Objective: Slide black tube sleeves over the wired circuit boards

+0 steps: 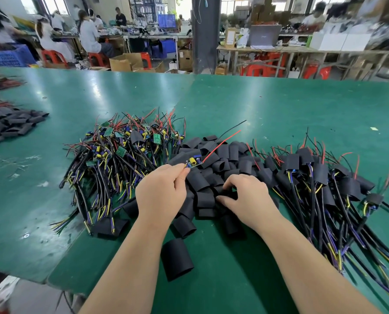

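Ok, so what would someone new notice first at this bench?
Probably the left hand at centre, pinching a small board whose red and black wires stick up and to the right. Beside it the right hand curls round a sleeve in the black sleeve heap. A tangle of bare boards lies to the left on the green table, sleeved ones to the right.

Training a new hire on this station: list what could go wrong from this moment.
1. The left hand pinches the circuit board by one end only; its loose red wire and black wire may snag entering a sleeve.
2. The right hand appears to grip a black tube sleeve in the sleeve pile; neighbours may lift too.
3. A stray sleeve between the forearms could be swept off the table.
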The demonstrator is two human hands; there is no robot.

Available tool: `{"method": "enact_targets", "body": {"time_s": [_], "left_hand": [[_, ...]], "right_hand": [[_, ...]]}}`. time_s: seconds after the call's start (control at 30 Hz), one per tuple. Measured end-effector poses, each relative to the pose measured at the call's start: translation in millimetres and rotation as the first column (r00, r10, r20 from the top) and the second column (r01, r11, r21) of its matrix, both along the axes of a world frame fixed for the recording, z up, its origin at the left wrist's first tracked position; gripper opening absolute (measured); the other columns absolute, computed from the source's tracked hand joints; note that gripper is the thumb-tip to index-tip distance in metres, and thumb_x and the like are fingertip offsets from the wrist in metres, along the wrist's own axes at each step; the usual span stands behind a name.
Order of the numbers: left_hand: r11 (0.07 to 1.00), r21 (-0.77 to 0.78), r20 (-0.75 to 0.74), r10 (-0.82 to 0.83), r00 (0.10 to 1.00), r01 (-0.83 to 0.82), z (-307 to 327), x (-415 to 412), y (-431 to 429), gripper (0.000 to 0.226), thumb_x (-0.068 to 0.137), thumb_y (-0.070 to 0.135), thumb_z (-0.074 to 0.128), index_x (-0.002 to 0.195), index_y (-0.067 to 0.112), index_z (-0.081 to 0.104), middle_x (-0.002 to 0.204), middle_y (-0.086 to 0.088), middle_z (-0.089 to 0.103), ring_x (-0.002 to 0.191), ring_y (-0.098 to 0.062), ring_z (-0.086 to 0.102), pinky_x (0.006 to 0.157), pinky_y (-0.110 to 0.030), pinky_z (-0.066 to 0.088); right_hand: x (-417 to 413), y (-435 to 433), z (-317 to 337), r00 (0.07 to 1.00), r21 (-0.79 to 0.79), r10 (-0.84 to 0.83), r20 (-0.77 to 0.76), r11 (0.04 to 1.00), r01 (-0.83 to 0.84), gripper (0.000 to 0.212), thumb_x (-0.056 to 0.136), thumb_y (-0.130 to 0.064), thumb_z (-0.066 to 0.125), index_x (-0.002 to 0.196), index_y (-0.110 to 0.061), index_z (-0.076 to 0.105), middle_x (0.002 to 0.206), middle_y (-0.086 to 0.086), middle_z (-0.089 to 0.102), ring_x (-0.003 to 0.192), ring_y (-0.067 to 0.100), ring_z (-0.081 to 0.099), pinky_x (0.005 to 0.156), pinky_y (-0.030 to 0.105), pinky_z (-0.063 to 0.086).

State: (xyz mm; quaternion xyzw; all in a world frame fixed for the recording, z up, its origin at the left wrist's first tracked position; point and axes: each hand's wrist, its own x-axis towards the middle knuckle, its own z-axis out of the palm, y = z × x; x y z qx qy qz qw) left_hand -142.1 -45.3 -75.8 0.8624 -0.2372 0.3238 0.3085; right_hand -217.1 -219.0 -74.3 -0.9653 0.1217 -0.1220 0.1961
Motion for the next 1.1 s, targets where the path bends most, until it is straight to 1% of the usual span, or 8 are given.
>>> {"method": "enact_targets", "body": {"time_s": [0.13,0.3,0.57,0.67,0.77,0.87,0.93,1.1], "left_hand": [[1.000,-0.005,0.021,-0.001,1.000,0.001,1,-2,-1,0.022,0.089,0.025,0.057,0.076,0.016,0.072,0.059,0.001,0.059,0.045,-0.021,0.048,0.036,-0.033,0.041],[1.000,-0.024,0.027,0.005,1.000,-0.004,1,-2,0,0.025,0.090,0.023,0.056,0.072,0.012,0.069,0.057,0.000,0.055,0.043,-0.023,0.044,0.034,-0.035,0.038],[0.999,-0.044,0.041,-0.016,0.999,0.018,-1,-3,-7,0.020,0.089,0.020,0.059,0.075,0.013,0.070,0.057,0.000,0.054,0.051,-0.023,0.049,0.040,-0.032,0.038],[0.998,-0.052,0.043,-0.017,0.999,0.019,-2,-2,-6,0.021,0.088,0.020,0.058,0.073,0.011,0.069,0.058,0.000,0.055,0.052,-0.024,0.051,0.041,-0.034,0.040],[0.998,-0.052,0.056,-0.021,0.998,0.024,-3,-2,-6,0.024,0.089,0.021,0.055,0.072,0.012,0.068,0.056,0.000,0.053,0.052,-0.023,0.050,0.040,-0.035,0.040],[0.997,-0.070,0.079,-0.035,0.996,0.041,-2,-3,-6,0.018,0.088,0.019,0.059,0.076,0.013,0.070,0.057,0.002,0.054,0.052,-0.022,0.051,0.041,-0.031,0.040],[0.997,-0.071,0.096,-0.035,0.995,0.042,-1,-2,-7,0.015,0.087,0.018,0.060,0.077,0.013,0.071,0.056,0.002,0.052,0.051,-0.020,0.049,0.040,-0.030,0.038],[0.994,-0.094,0.109,-0.048,0.993,0.059,-1,-2,-6,0.017,0.089,0.017,0.059,0.078,0.013,0.072,0.056,0.004,0.052,0.050,-0.017,0.045,0.041,-0.025,0.033]], "right_hand": [[0,1,0,0.996,0.089,0.015,0.090,0.996,-0.023,0.020,0.079,-0.033,0.067,0.094,-0.025,0.057,0.097,-0.007,0.059,0.102,0.019,0.052,0.090,0.036,0.038],[-1,7,0,0.979,0.029,-0.061,0.192,0.998,0.057,0.030,0.079,-0.047,0.065,0.105,-0.032,0.062,0.112,-0.010,0.050,0.108,0.017,0.040,0.088,0.030,0.023],[34,32,7,1.000,0.033,0.002,0.025,0.999,-0.003,0.041,0.085,-0.051,0.062,0.112,-0.022,0.055,0.112,-0.001,0.062,0.112,0.025,0.049,0.092,0.037,0.034],[45,44,12,0.998,-0.029,0.044,-0.047,0.999,-0.046,0.038,0.080,-0.045,0.069,0.093,-0.013,0.053,0.093,0.005,0.060,0.099,0.030,0.052,0.079,0.034,0.042],[48,48,18,0.998,-0.038,0.026,-0.055,0.999,-0.028,0.039,0.078,-0.032,0.069,0.069,-0.014,0.036,0.073,0.004,0.045,0.081,0.030,0.049,0.063,0.029,0.033],[47,41,21,0.999,0.024,0.038,-0.033,0.999,-0.037,0.029,0.077,-0.028,0.070,0.094,-0.010,0.054,0.092,0.010,0.061,0.095,0.032,0.055,0.070,0.031,0.042],[42,36,23,0.997,0.043,0.062,-0.045,0.997,-0.060,0.048,0.076,-0.030,0.072,0.118,-0.013,0.056,0.113,0.009,0.061,0.108,0.029,0.054,0.086,0.034,0.046],[31,17,27,0.998,0.048,0.031,0.047,0.998,-0.033,0.045,0.075,-0.026,0.075,0.117,-0.019,0.062,0.114,0.003,0.052,0.106,0.024,0.055,0.095,0.033,0.043]]}}
